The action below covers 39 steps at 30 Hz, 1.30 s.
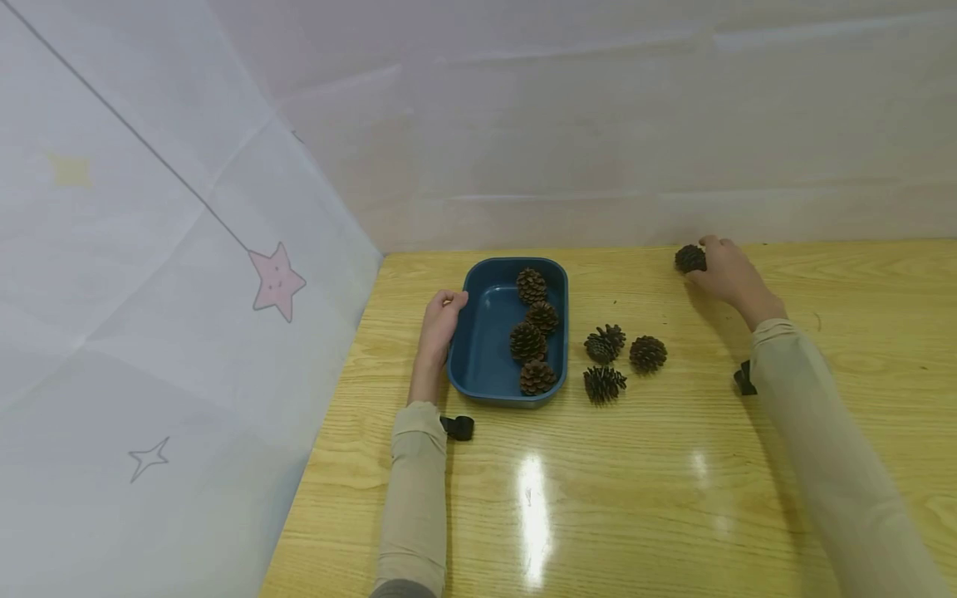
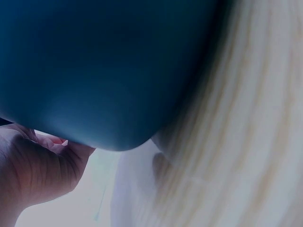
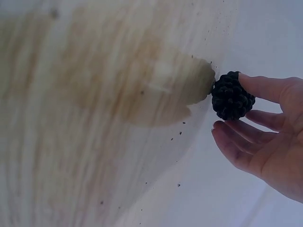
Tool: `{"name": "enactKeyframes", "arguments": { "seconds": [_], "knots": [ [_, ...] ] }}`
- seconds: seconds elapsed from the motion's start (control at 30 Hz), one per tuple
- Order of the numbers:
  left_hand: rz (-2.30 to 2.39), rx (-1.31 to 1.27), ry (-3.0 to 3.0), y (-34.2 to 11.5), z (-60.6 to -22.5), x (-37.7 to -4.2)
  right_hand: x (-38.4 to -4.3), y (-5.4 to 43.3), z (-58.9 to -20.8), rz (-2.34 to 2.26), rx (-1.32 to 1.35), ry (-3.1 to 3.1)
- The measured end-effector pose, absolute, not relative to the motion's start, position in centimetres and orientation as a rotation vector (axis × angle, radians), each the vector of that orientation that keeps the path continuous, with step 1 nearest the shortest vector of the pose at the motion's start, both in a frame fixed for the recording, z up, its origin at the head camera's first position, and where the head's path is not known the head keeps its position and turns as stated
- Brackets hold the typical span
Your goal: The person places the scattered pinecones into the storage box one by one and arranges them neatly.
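Note:
My left hand (image 1: pixel 439 324) grips the left rim of a deep blue rectangular dish (image 1: pixel 486 390), its thumb and fingers at the edge. In the left wrist view, the outer wall of the dish (image 2: pixel 109 85) fills much of the picture, with the hand (image 2: pixel 40 165) at its lower edge. Several brown pine cones (image 1: pixel 527 342) lie along the right side inside the dish. Near the back edge of the table, my right hand (image 1: pixel 728 278) pinches a dark pine cone (image 1: pixel 689 259) between thumb and fingers. The right wrist view shows this cone (image 3: pixel 231 97) close to the table surface.
Several loose pine cones (image 1: pixel 604 384) lie on the wooden table (image 1: pixel 613 498) just right of the dish. Small dark specks are scattered near the back. A pale wall covering (image 1: pixel 561 149) rises behind the table and another stands on the left. Black straps (image 1: pixel 458 428) hang at both wrists.

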State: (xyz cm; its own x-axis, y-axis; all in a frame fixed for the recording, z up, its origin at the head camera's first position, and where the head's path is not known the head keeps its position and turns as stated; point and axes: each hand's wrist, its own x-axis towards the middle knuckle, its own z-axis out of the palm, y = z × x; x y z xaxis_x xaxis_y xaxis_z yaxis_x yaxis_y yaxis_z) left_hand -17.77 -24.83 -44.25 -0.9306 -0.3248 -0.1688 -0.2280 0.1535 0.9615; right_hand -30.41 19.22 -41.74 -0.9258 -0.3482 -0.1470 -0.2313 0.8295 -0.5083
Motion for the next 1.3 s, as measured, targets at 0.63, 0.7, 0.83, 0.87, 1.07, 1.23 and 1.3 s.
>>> {"name": "enactKeyframes", "arguments": {
  "seconds": [0.63,0.7,0.83,0.87,1.07,1.23,1.3],
  "knots": [
    [-1.910,0.563,-2.326,-24.8,-44.2,-17.7,-30.6,19.6,-42.5,-0.720,-0.458,2.765],
    [-1.916,0.558,-2.320,-24.8,-44.3,-17.7,-30.6,19.6,-42.5,-0.732,-0.456,2.767],
    [-1.922,0.555,-2.316,-24.8,-44.4,-17.7,-30.4,19.6,-42.4,-0.768,-0.450,2.787],
    [-1.921,0.555,-2.317,-24.8,-44.4,-17.7,-30.4,19.6,-42.3,-0.779,-0.445,2.794],
    [-1.918,0.553,-2.318,-24.8,-44.3,-17.7,-30.1,19.5,-41.7,-0.829,-0.414,2.859],
    [-1.906,0.550,-2.322,-24.7,-44.3,-17.7,-30.0,19.3,-41.2,-0.848,-0.414,2.911],
    [-1.902,0.552,-2.326,-24.8,-44.3,-17.7,-29.9,19.3,-41.1,-0.865,-0.414,2.912]
  ]
}}
